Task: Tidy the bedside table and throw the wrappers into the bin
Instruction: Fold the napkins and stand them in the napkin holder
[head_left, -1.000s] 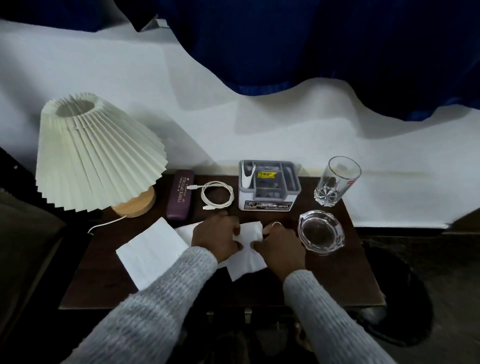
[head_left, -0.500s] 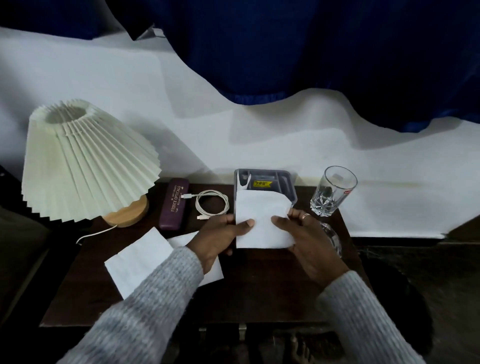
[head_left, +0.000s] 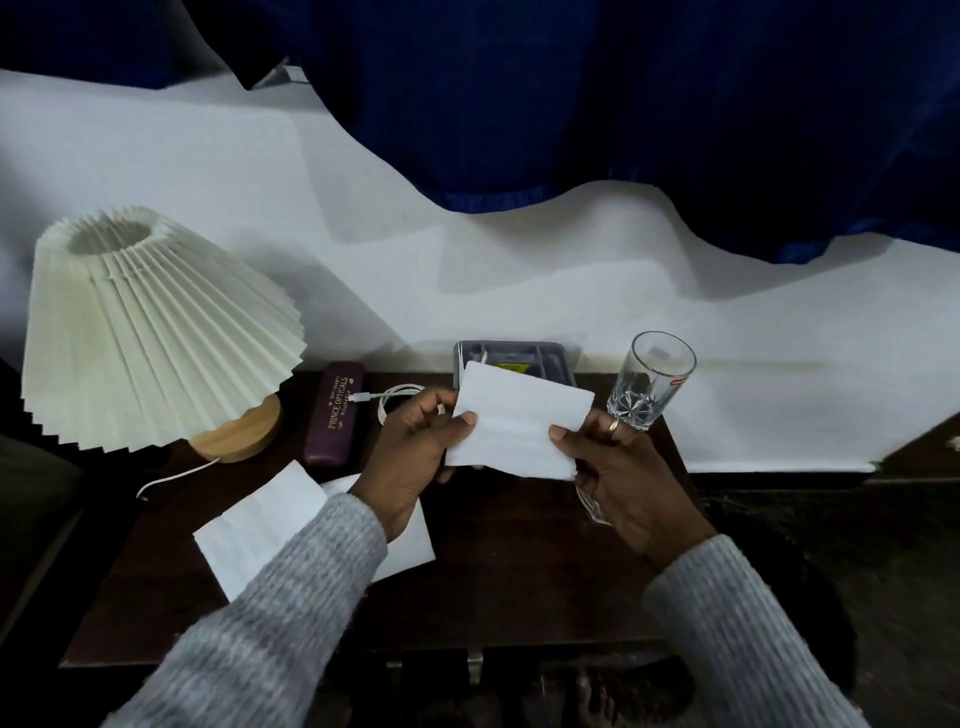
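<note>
A white folded tissue (head_left: 517, 421) hangs above the dark wooden bedside table (head_left: 519, 587). My left hand (head_left: 415, 457) pinches its left edge with the thumb on top. My right hand (head_left: 623, 478) pinches the right edge. Two more white tissues (head_left: 260, 519) lie flat on the table's left side, partly under my left sleeve. A bin cannot be made out.
A pleated cream lamp (head_left: 150, 332) stands at the left with its cord. A purple glasses case (head_left: 335, 413), a white cable (head_left: 395, 397), a grey organiser (head_left: 519, 356) and a drinking glass (head_left: 649, 387) line the back. A glass ashtray (head_left: 592, 506) shows under my right hand.
Both hands lifted the tissue from the table and now hold it up; it has tilted slightly, right edge lower. The view has shifted down a little.
</note>
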